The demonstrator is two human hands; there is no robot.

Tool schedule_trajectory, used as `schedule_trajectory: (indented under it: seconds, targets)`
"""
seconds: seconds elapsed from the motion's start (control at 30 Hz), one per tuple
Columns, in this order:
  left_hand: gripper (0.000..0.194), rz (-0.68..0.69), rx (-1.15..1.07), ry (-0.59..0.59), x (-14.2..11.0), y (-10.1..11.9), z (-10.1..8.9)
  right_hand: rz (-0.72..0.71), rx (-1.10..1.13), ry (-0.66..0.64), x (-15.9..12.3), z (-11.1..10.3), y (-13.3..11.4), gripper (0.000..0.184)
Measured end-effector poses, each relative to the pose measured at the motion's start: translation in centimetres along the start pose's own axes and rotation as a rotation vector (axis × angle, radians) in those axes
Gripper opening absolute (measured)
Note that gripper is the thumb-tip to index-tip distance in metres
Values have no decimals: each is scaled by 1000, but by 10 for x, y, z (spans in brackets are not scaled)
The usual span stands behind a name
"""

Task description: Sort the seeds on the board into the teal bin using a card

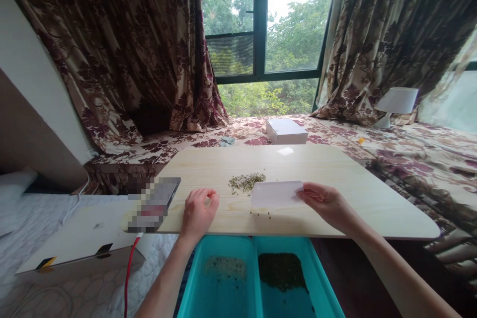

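Note:
My right hand [323,200] pinches the right end of a thin white card [276,195], held tilted over the wooden table. Just left of the card, a scattered heap of small greenish beans or seeds [244,182] lies on the tabletop. A few more lie in front of the card. My left hand [198,212] is at the table's front edge, left of the heap, with curled fingers and the thumb near them; what is inside, if anything, is hidden. Below the edge, a turquoise two-part bin [256,278] has pale grains [226,266] in its left compartment and dark grains [282,269] in the right.
A dark tablet-like device, partly pixelated [169,198], lies at the left of the table [357,184], with a red cable [128,273] hanging down. Behind the table are a white box [286,131] and a lamp [398,101]. A large flat box [82,238] rests at left.

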State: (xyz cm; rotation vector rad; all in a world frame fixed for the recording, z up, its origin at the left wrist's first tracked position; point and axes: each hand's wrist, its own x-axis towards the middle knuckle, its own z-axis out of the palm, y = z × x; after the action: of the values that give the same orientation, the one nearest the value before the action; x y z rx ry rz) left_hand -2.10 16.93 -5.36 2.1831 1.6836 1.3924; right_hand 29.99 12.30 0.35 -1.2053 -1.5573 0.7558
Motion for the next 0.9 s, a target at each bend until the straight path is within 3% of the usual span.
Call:
schedule_trajectory:
  seconds: [0.3,0.43,0.57,0.67,0.77,0.9]
  targets:
    - [17,-6,-2,-5,0,0,0,15,-13,-17,-6,-2,-2,41]
    - [18,-24,-26,-6,0,1,0,11,2,48,-2,-4,5,40]
    - [27,-154,-180,-2,1,3,-6,10,99,37,4,0,-8,31]
    - [34,-318,-400,51,2,-2,-14,-22,183,-112,16,21,-28,15]
    - [38,-409,-597,152,3,-9,-16,-13,252,-314,33,56,-41,3]
    - [40,-426,-652,171,2,-18,-11,21,231,-515,53,104,-40,14]
